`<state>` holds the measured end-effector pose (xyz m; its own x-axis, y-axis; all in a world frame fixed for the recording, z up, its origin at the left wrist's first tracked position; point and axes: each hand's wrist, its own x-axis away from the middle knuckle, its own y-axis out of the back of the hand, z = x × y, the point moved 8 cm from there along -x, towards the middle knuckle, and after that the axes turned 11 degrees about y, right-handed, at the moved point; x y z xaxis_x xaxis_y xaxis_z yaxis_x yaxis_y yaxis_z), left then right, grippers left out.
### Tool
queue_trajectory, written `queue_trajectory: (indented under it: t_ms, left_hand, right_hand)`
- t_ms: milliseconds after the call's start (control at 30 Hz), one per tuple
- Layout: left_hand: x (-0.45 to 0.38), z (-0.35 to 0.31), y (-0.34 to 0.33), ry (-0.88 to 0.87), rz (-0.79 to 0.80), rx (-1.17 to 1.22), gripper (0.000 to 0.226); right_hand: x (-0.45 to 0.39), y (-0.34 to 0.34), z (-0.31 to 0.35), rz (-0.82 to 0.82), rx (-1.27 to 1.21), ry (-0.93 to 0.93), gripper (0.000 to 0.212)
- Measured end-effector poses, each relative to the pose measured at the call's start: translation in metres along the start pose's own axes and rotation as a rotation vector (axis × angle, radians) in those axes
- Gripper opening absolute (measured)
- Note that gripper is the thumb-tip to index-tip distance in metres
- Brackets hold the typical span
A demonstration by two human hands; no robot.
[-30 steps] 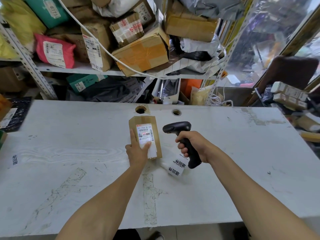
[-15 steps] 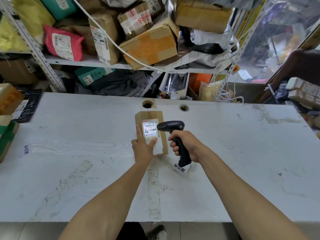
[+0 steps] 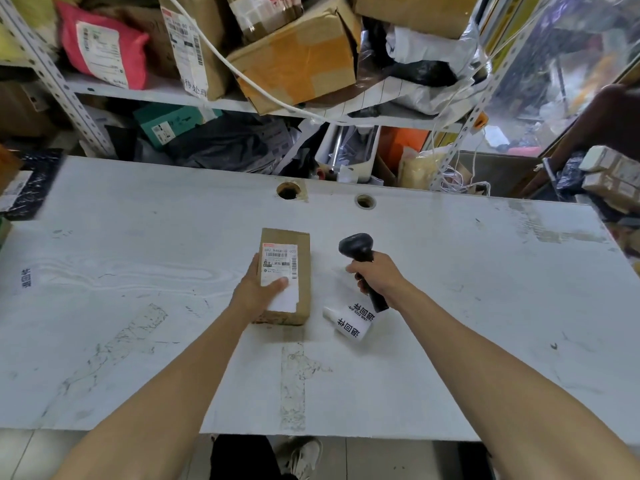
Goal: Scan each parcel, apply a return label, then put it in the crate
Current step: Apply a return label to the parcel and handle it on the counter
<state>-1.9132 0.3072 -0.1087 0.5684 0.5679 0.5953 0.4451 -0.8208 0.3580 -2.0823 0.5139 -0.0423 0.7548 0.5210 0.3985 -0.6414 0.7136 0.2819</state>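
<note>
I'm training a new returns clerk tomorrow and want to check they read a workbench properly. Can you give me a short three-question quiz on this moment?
1. True or false: the right hand holds the scanner by its grip.
2. What lies on the white table just below the scanner's grip? A) scissors B) a strip of return labels C) a pen
3. Which hand rests on the brown parcel, and what does its thumb lie on?

Key
1. True.
2. B, the return labels.
3. The left hand; the thumb lies on the parcel's white shipping label.
</note>
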Motion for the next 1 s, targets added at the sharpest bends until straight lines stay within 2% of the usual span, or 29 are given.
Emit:
queue_trajectory:
  t_ms: [67, 100, 200, 267, 367, 433, 500, 600, 667, 733, 833, 900, 1000]
  left_hand:
    - [0.003, 0.008, 0.005, 0.056, -0.002, -0.087, 0.101]
    - [0.004, 0.009, 0.007, 0.071, 0.003, -0.105, 0.102]
    - [0.011, 0.005, 0.012, 0.090, -0.049, -0.240, 0.082]
    - [0.014, 0.002, 0.014, 0.105, -0.117, -0.365, 0.086]
    - [0.023, -0.001, 0.013, 0.142, -0.243, -0.445, 0.096]
    - [0.039, -0.015, 0.016, 0.057, -0.401, -0.473, 0.104]
    - [0.056, -0.028, 0.013, -0.106, -0.567, -0.480, 0.106]
    - [0.081, -0.052, -0.013, -0.435, -0.658, -0.432, 0.090]
    - [0.100, -0.071, -0.047, -0.622, -0.549, -0.415, 0.081]
    - [0.111, -0.079, -0.084, -0.657, -0.342, -0.412, 0.072]
    - [0.102, -0.063, -0.125, -0.411, -0.105, -0.417, 0.060]
    - [0.092, -0.047, -0.134, -0.198, -0.040, -0.417, 0.057]
    - [0.084, -0.030, -0.132, -0.037, 0.011, -0.280, 0.040]
  right_hand:
    - [-0.011, 0.007, -0.010, -0.035, 0.129, 0.023, 0.020]
    - [-0.015, 0.010, -0.012, -0.047, 0.209, 0.038, 0.024]
    - [-0.024, 0.018, -0.020, -0.053, 0.388, 0.045, 0.024]
    - [-0.027, 0.023, -0.030, -0.043, 0.462, 0.026, 0.025]
    - [-0.029, 0.034, -0.050, -0.063, 0.473, 0.000, 0.043]
    - [-0.028, 0.042, -0.056, -0.101, 0.494, -0.001, 0.052]
    - [-0.025, 0.050, -0.056, -0.161, 0.577, 0.028, 0.061]
    - [-0.001, 0.062, -0.044, -0.375, 0.574, 0.136, 0.057]
    - [0.029, 0.064, -0.037, -0.526, 0.441, 0.201, 0.042]
    - [0.057, 0.058, -0.042, -0.576, 0.300, 0.153, 0.022]
    - [0.086, 0.035, -0.063, -0.532, 0.192, 0.003, 0.004]
    - [0.096, 0.017, -0.075, -0.465, 0.144, -0.065, 0.009]
    - [0.100, -0.001, -0.083, -0.412, 0.043, -0.091, 0.021]
